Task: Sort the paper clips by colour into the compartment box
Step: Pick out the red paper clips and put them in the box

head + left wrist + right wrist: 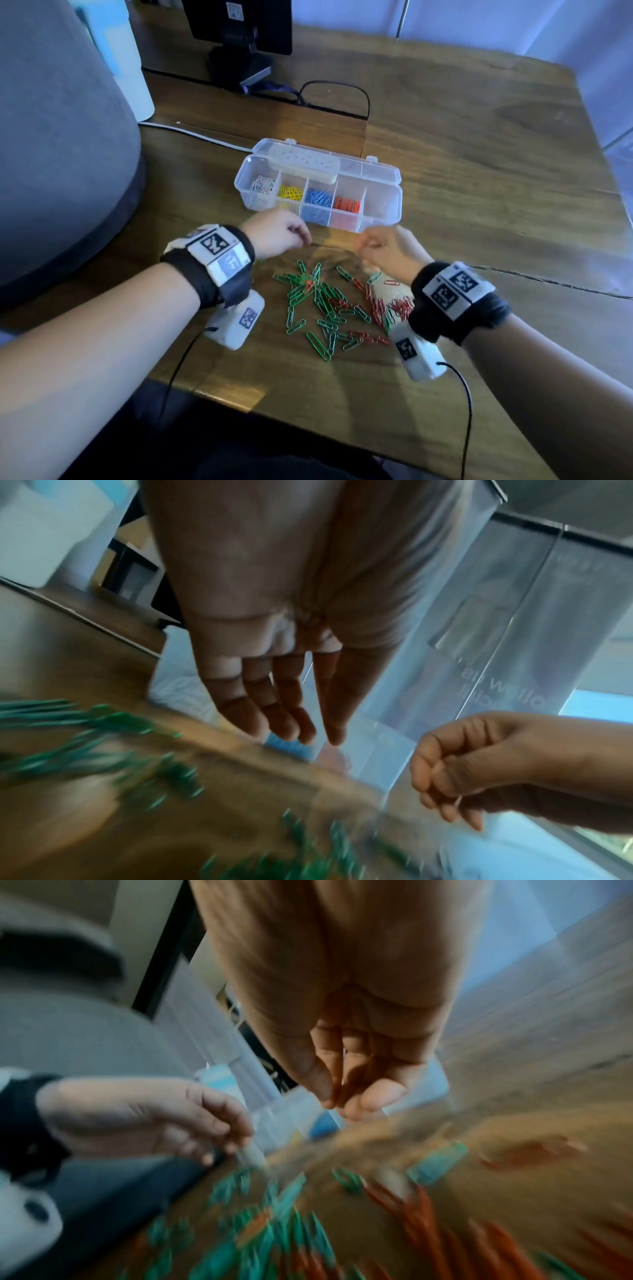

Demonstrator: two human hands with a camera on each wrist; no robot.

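I see the clear compartment box (383,202) lying open on the wooden table (479,171), its lid (363,168) folded back on the far side. Counting from its left end, the compartments hold white clips (262,185), yellow clips (290,194), blue clips (318,198) and red clips (346,205); the rightmost compartment shows nothing I can make out. A white perforated tray (305,164) rests across the far left part of the box.

On the table just in front of the box lies the loose heap of paper clips (325,305), mostly green toward the box's left half and red toward its right half, the two colours mixed in the middle.

My left hand (277,233) hovers between the box and the heap, near the front wall of the blue compartment. In the left wrist view its fingers (284,712) point down, straight and close together, and I see nothing in them. My right hand (387,250) hovers near the box's front right corner, above the far edge of the heap. Its fingers (380,1096) are curled with the thumb drawn against them; both wrist views are blurred, so I cannot tell whether a clip is pinched there.

Beyond the box stands a black monitor (239,27) on its stand, with cables trailing on the table.
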